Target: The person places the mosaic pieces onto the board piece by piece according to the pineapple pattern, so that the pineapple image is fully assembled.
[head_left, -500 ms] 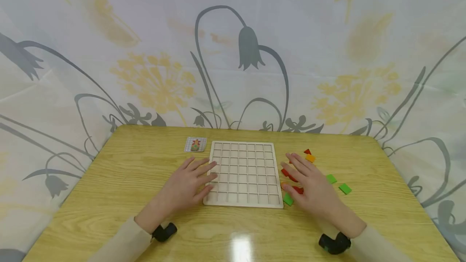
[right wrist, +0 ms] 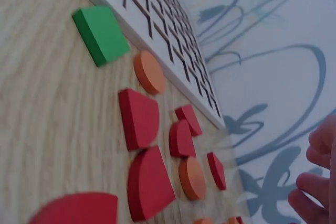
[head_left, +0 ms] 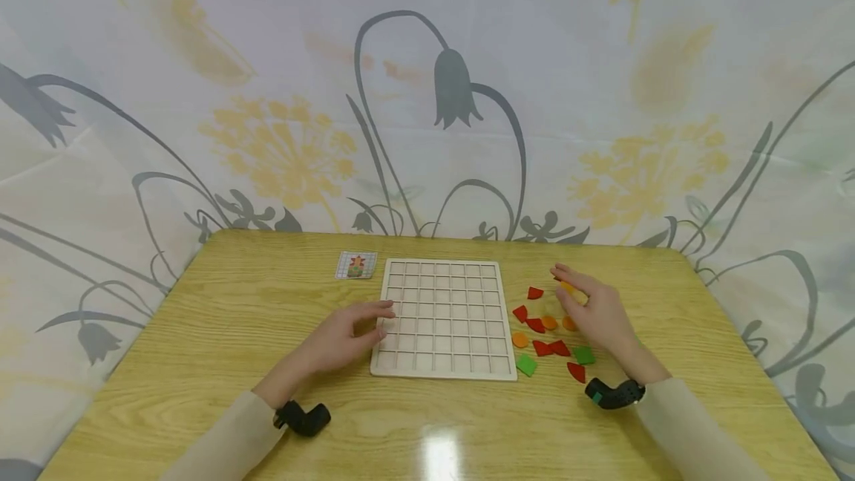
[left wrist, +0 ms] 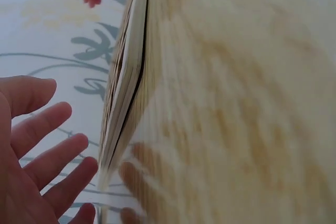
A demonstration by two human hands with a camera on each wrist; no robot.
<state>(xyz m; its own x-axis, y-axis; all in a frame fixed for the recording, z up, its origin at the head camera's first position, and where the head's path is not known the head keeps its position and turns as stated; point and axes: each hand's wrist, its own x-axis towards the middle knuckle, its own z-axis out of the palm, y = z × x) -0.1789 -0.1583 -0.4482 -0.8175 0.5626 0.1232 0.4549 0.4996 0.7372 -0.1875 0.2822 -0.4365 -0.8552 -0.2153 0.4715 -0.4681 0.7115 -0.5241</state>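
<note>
A pale grid board (head_left: pixel 444 372) lies on the table, its small square cells bare. At its left edge, my left hand (head_left: pixel 341 340) hovers with relaxed, parted fingers (left wrist: pixel 60 161) and nothing in them. My right hand (head_left: pixel 601 314) is held over the loose pieces on the board's right, fingers loosely bent beside an orange square (head_left: pixel 567 287). Below it are red quarter-circle pieces (right wrist: pixel 151 184), orange discs (right wrist: pixel 149 72) and green squares (right wrist: pixel 102 34). The hand hides part of this group in the head view.
A small card (head_left: pixel 356 265) with a gridded, coloured picture lies behind the board's left corner. The wooden table (head_left: pixel 374 429) ends at a flower-patterned cloth (head_left: pixel 414 132) at the back. A black wrist camera (head_left: pixel 303 419) is strapped to each arm.
My right hand has drawn away from the board to the right and tilted onto its side, uncovering several red and orange pieces. My left hand has turned sideways, its fingers closer together.
</note>
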